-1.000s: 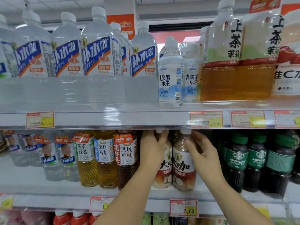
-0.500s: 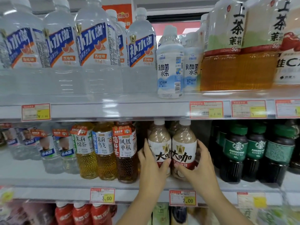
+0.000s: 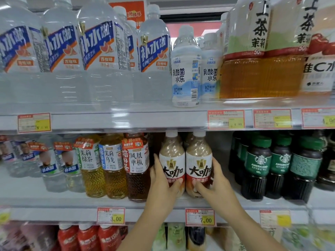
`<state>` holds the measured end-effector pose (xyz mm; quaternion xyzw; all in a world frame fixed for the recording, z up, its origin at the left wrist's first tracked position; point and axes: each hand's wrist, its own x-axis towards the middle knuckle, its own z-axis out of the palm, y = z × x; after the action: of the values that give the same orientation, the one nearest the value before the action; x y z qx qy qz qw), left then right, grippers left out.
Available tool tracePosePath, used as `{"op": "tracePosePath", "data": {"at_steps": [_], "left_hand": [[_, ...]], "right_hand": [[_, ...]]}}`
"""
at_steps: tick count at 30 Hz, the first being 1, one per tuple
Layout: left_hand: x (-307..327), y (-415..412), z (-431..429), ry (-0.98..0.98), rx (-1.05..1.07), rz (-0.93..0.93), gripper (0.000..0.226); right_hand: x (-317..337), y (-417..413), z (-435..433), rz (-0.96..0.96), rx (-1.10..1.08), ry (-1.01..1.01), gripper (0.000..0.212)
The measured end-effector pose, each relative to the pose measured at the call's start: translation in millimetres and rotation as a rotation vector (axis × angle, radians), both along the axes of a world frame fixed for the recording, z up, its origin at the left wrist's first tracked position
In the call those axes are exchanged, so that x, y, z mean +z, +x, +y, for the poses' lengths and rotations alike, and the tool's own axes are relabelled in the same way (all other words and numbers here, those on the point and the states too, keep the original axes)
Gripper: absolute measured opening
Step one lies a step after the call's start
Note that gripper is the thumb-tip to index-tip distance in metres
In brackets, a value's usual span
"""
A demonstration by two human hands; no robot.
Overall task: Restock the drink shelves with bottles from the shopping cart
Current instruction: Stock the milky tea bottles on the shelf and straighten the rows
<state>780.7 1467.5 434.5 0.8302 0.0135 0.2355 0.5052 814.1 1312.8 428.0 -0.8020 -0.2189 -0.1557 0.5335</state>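
Note:
Two beige milk-coffee bottles with white-and-red labels stand side by side on the middle shelf (image 3: 45, 200). My left hand (image 3: 162, 183) wraps the lower part of the left coffee bottle (image 3: 171, 160). My right hand (image 3: 213, 185) wraps the lower part of the right coffee bottle (image 3: 198, 162). Both bottles are upright, with their labels facing me, near the shelf's front edge. More of the same bottles show dimly behind them. The shopping cart is out of view.
Tea bottles (image 3: 137, 167) stand just left of my left hand, dark green-capped coffee bottles (image 3: 259, 165) to the right with a gap between. The upper shelf (image 3: 126, 120) hangs low over the caps. Price tags (image 3: 200, 217) line the shelf edge.
Both hands slid from the bottles' shoulders down to their lower halves. The two coffee bottles came forward to the shelf front, labels now facing me.

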Motion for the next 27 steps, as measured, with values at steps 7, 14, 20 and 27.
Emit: {"op": "tracePosePath", "data": {"at_steps": [7, 14, 20, 27], "left_hand": [[-2, -2, -4, 0.033, 0.033, -0.058, 0.097], [-29, -50, 2, 0.216, 0.028, -0.266, 0.078], [-148, -125, 64, 0.318, 0.104, -0.225, 0.036], [-322, -243, 136, 0.213, 0.358, 0.300, 0.029]], "right_hand": [[-4, -1, 5, -0.063, -0.061, -0.035, 0.083], [-21, -40, 16, -0.340, -0.207, -0.018, 0.059], [-131, -98, 62, -0.368, 0.055, -0.192, 0.023], [-310, -161, 110, 0.240, 0.361, -0.592, 0.023]]}}
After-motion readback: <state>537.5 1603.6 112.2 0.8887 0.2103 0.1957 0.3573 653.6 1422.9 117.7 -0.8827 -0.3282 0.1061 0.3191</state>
